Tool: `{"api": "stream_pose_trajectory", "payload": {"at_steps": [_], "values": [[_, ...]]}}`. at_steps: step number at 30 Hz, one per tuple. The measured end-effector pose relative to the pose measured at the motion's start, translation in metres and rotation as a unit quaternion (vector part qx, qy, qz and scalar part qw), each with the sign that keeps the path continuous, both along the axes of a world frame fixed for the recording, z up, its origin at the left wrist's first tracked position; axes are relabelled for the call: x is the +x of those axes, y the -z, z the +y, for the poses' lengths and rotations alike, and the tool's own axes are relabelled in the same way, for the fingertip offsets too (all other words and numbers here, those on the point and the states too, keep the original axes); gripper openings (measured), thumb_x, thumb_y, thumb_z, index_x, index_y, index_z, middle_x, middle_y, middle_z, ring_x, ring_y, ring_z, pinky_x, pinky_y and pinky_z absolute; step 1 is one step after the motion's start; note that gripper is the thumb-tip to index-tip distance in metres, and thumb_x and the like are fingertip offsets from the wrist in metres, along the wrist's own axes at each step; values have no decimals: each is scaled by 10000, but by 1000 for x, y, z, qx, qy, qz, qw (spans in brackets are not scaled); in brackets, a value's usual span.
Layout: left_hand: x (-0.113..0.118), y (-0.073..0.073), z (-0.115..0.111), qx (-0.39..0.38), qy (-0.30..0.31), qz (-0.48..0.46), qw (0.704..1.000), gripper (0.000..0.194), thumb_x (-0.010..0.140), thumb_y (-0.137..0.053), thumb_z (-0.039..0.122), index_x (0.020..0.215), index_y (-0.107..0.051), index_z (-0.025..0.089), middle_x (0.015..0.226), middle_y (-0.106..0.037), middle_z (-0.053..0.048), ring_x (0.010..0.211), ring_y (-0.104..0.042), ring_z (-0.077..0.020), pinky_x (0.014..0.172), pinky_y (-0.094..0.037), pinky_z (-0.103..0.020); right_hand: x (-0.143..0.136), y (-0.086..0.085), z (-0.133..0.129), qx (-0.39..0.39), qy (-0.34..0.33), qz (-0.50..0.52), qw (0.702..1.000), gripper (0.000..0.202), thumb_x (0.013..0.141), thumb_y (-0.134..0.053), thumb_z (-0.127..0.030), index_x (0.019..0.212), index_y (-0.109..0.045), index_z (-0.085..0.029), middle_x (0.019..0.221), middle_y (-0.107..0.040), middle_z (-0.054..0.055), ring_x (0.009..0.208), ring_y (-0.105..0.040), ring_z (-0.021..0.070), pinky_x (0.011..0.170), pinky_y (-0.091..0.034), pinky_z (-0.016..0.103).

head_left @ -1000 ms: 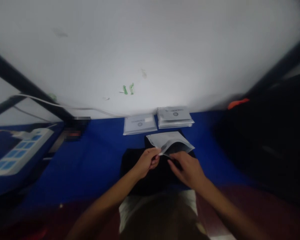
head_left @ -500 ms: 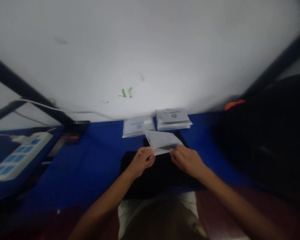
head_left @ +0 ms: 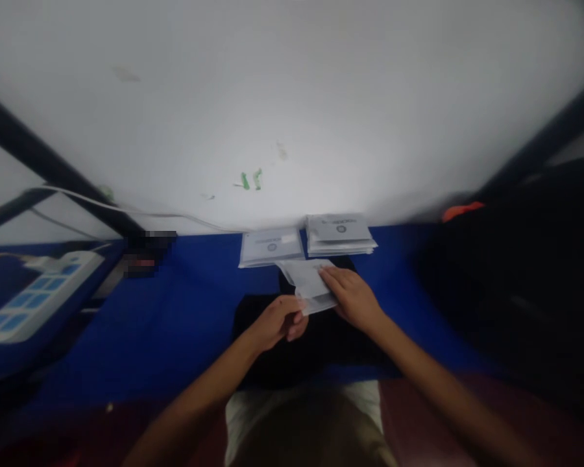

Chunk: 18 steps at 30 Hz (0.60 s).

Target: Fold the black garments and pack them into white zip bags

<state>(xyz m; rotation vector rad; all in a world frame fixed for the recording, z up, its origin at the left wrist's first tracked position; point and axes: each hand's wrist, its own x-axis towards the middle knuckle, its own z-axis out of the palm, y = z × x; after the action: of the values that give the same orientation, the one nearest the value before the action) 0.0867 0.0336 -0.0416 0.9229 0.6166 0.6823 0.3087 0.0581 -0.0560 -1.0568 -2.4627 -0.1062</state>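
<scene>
A whitish translucent plastic bag (head_left: 307, 280) is held tilted between my two hands. My left hand (head_left: 283, 319) pinches its lower left corner between thumb and forefinger, with the other fingers curled below. My right hand (head_left: 353, 297) grips the right side, its fingers lying over the upper face and its thumb hidden. Beneath the hands lies a black cloth-like item (head_left: 267, 353) on the blue table surface (head_left: 185, 292). Just beyond them, a flat printed bag (head_left: 272, 246) rests beside a stack of similar printed bags (head_left: 340, 232).
At the left lies a white power strip (head_left: 43, 295) with blue sockets and a plug. A white cable (head_left: 175, 215) runs along the pale wall (head_left: 292, 97). A large black shape (head_left: 516, 298) fills the right side, with an orange item (head_left: 462, 211) behind it.
My right hand has shifted from the bag's lower edge up onto its face. The bag has turned and flattened somewhat. My left hand keeps its corner, with its lower fingers loosened.
</scene>
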Motion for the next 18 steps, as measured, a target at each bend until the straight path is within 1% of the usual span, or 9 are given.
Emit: {"api": "stream_pose_trajectory", "payload": {"at_steps": [2, 3, 4, 5, 7, 9, 11, 14, 18], "values": [[-1, -2, -9, 70, 7, 52, 996, 402, 886, -474, 490, 677, -558, 157, 560, -558, -19, 484, -506, -120, 516, -414, -252, -7, -2, 8, 9, -32, 27, 999, 639, 757, -450, -40, 1390, -463, -128, 1281, -626, 162, 1209, -565, 269, 998, -478, 458], [-3, -3, -15, 130, 12, 98, 987, 407, 897, -468, 512, 779, -610, 150, 687, -625, -56, 608, -580, -152, 615, -473, -285, -8, -5, 11, 18, -40, 39, 998, 648, 757, -429, -28, 1395, -464, -137, 1274, -636, 150, 1214, -569, 256, 998, -487, 442], [-6, -4, -21, 201, 15, 158, 967, 401, 898, -485, 521, 909, -642, 152, 846, -665, -88, 767, -623, -187, 740, -500, -326, -7, -9, 14, 30, -42, 47, 998, 653, 759, -420, -26, 1401, -463, -141, 1282, -634, 141, 1224, -565, 248, 1001, -491, 427], [-9, -2, -28, 274, 15, 226, 935, 401, 890, -520, 516, 1047, -641, 167, 1019, -664, -113, 941, -621, -224, 871, -484, -373, -4, -16, 17, 43, -33, 52, 997, 659, 760, -420, -26, 1408, -458, -141, 1302, -623, 135, 1237, -558, 242, 1008, -489, 412], [-16, 5, -42, 392, -2, 363, 845, 507, 862, -587, 498, 1270, -560, 199, 1314, -555, -143, 1221, -502, -294, 1047, -382, -467, 3, -31, 25, 73, 9, 53, 996, 666, 761, -433, -31, 1417, -450, -138, 1354, -587, 123, 1266, -535, 238, 1031, -470, 390], [-22, 18, -50, 451, -15, 462, 764, 653, 862, -577, 522, 1407, -438, 191, 1485, -393, -171, 1368, -347, -345, 1105, -298, -544, 11, -47, 38, 99, 70, 39, 992, 658, 767, -439, -35, 1417, -454, -139, 1390, -555, 107, 1294, -508, 233, 1057, -438, 377], [-27, 32, -52, 475, -3, 521, 710, 754, 874, -528, 579, 1473, -340, 160, 1550, -277, -196, 1427, -236, -370, 1118, -256, -585, 19, -56, 56, 112, 121, 17, 986, 661, 770, -418, -20, 1420, -450, -136, 1413, -534, 89, 1323, -475, 223, 1078, -407, 369], [-33, 45, -46, 500, 37, 547, 670, 829, 877, -461, 654, 1512, -257, 162, 1582, -197, -187, 1455, -165, -366, 1135, -223, -580, 28, -53, 92, 101, 162, -32, 981, 653, 796, -403, -20, 1442, -416, -114, 1443, -502, 100, 1363, -417, 247, 1108, -346, 407], [-38, 44, -32, 535, 66, 528, 656, 829, 878, -450, 666, 1530, -205, 218, 1594, -188, -138, 1467, -158, -323, 1161, -198, -529, 32, -28, 130, 15, 155, -131, 979, 666, 828, -458, -119, 1479, -329, -68, 1484, -421, 191, 1371, -371, 343, 1108, -260, 529]]}}
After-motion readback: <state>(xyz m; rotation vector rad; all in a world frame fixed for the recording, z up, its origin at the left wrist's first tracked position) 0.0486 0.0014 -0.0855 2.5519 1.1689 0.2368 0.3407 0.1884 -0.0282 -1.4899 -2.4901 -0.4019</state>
